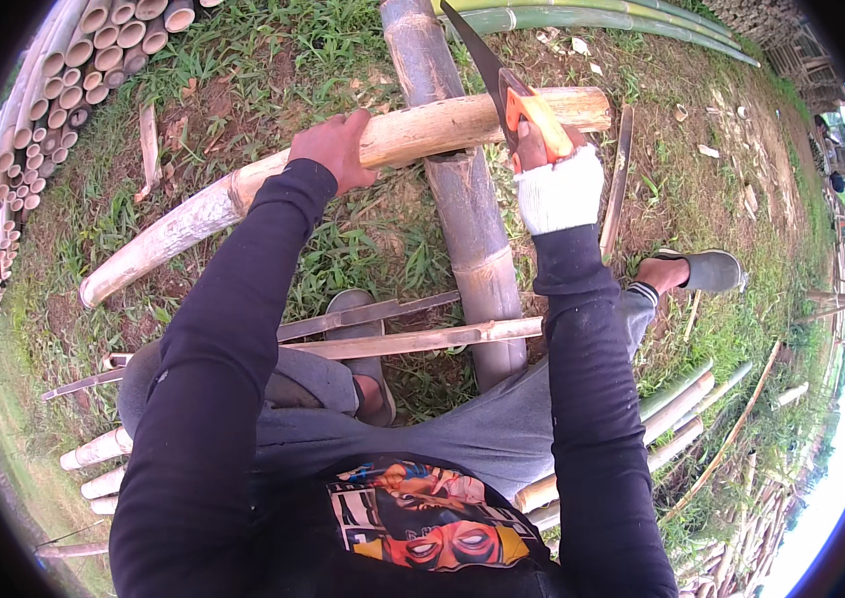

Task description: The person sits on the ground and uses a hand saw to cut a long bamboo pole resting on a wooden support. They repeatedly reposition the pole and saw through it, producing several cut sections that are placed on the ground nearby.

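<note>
A pale bamboo pole [422,132] lies slantwise across a thicker, greyish bamboo log [477,224], its left end lower and nearer to me. My left hand [336,149] is closed over the pale pole, left of where the two cross. In my right hand [554,169], which wears a white glove with bare fingers showing, is a handsaw [487,65] with an orange handle. The blade points up and away, beside the pale pole near its right end. Whether its teeth touch the bamboo is hard to tell.
Cut bamboo poles [94,65] are stacked at the far left. Long green bamboo [582,18] lies at the far side. Split strips [413,339] cross the log near my legs. More poles [677,409] lie at my right, and a sandalled foot [711,271] rests on the grass.
</note>
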A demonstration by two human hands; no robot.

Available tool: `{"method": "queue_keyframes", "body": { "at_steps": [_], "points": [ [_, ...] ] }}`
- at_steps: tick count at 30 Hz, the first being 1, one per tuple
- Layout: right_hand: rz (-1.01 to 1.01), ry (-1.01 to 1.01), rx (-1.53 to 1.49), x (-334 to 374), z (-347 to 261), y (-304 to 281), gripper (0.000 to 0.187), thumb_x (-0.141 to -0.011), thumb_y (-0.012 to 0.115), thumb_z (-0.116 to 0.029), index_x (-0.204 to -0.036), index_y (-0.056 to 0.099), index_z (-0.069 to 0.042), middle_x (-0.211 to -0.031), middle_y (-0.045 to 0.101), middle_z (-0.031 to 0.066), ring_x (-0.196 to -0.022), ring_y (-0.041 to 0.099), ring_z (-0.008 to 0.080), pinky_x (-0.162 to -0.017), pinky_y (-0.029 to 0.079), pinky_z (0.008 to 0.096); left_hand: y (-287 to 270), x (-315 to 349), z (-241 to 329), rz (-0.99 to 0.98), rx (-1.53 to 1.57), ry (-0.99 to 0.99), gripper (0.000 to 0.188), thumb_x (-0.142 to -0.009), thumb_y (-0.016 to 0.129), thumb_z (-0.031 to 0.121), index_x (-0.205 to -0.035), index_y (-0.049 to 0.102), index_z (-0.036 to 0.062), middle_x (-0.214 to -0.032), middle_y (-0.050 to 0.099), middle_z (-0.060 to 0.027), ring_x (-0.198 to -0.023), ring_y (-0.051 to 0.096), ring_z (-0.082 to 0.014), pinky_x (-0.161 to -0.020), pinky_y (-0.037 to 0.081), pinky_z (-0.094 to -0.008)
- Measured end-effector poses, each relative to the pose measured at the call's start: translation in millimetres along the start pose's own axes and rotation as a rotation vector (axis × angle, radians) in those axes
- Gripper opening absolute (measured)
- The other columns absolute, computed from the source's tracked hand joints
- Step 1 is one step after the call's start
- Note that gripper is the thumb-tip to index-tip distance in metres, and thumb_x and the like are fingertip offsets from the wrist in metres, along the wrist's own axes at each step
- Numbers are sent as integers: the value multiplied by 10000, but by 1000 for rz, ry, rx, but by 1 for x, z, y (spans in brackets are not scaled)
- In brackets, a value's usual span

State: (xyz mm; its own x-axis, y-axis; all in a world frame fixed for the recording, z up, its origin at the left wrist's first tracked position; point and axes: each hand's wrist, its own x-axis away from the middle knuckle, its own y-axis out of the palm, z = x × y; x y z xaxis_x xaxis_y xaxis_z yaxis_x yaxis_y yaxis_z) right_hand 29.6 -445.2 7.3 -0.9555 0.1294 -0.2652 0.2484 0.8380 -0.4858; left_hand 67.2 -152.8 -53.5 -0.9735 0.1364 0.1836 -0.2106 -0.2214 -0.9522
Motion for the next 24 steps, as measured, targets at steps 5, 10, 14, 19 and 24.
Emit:
{"method": "queue_keyframes", "body": {
  "at_steps": [5,10,14,19,24],
  "points": [
    [31,-9,-32,179,24,-99,254,-1024,682,-206,-1090,608,27,-729,662,56,-543,590,93,-523,476,238,9,-3,-5,27,16,30,809,-734,872,420,-1402,513,139,-1197,694,-184,-1069,711,-405,-907,574,-530],
    [18,-176,-75,160,29,-84,261,-1020,699,-212,-1086,578,10,-676,620,30,-529,581,97,-510,479,237,17,-4,-8,76,7,31,765,-738,871,400,-1372,531,137,-1189,693,-184,-1054,714,-408,-904,577,-528],
    [-63,-115,-163,9,22,-2,285,-1010,742,-213,-1102,656,42,-809,684,52,-643,613,98,-564,492,267,7,-3,-3,31,-7,15,848,-747,863,450,-1445,500,135,-1209,695,-192,-1086,705,-405,-923,573,-521],
    [65,-7,-95,58,16,-21,285,-976,760,-239,-1045,674,25,-788,697,124,-667,620,169,-610,496,336,0,-2,0,17,-34,11,889,-756,856,484,-1485,483,137,-1223,696,-199,-1102,704,-400,-937,572,-511],
    [-23,-22,197,226,9,-118,377,-1016,674,-365,-1018,589,2,-708,658,66,-599,619,157,-588,490,295,13,-4,-6,34,15,18,812,-747,866,430,-1416,510,140,-1204,693,-191,-1079,708,-404,-918,573,-523]
  ]
}}
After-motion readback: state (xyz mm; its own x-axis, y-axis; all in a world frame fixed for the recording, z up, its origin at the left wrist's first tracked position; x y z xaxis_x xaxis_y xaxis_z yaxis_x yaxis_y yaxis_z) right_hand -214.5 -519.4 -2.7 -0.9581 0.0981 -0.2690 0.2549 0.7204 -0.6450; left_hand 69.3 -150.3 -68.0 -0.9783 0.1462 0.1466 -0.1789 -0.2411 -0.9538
